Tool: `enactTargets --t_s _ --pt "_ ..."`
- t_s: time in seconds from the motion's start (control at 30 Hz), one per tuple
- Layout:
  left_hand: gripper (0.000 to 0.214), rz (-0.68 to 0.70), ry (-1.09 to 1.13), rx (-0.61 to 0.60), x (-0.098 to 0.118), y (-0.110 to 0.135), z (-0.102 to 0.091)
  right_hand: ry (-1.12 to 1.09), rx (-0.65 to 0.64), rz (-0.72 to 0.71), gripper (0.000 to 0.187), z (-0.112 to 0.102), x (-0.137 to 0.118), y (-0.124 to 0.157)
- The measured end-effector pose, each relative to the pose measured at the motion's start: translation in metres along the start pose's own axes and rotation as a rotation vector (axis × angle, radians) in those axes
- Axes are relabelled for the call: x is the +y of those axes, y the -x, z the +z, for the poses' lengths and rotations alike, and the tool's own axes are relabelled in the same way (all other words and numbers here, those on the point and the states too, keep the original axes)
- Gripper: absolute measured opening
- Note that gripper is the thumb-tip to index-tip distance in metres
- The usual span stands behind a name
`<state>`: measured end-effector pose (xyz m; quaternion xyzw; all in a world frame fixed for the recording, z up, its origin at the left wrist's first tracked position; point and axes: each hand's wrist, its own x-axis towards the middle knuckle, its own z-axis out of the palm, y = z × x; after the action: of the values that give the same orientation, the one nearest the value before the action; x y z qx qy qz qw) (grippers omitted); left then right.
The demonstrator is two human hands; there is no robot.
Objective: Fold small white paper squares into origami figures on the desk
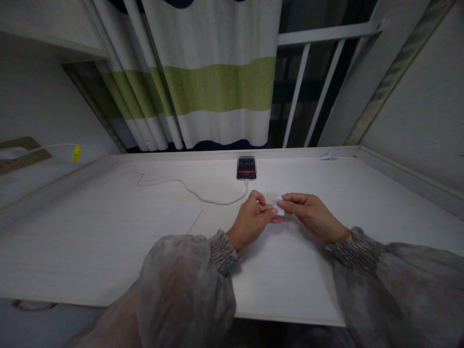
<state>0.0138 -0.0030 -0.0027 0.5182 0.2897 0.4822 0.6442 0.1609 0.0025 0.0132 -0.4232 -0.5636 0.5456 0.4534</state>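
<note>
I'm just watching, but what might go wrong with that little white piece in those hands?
The small white piece might slip or crease, since the left hand and right hand seem to hold it only by the fingers. The left hand is also near the phone's white cable, so it could perhaps snag it.

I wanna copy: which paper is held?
The folded paper, pinched between left hand and right hand; the flat sheet and far-right piece lie on the desk.

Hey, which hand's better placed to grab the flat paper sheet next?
Probably the left hand: it's nearer the sheet than the right hand, though both hold the folded paper.
</note>
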Motion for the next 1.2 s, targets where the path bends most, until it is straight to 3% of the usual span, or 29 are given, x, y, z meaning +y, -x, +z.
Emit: enactTargets --t_s 0.63,1.1,1.2 --pt "0.047 -0.035 0.036 0.044 0.004 0.002 0.006 0.022 0.093 0.014 0.029 0.005 -0.003 0.001" --pt "0.06 -0.072 0.038 0.127 0.007 0.0 0.01 -0.002 0.069 0.048 0.028 0.006 0.0 0.001" --pt "0.06 -0.073 0.068 0.115 0.006 0.0 0.01 -0.029 0.007 0.042 0.028 0.006 0.0 0.001"
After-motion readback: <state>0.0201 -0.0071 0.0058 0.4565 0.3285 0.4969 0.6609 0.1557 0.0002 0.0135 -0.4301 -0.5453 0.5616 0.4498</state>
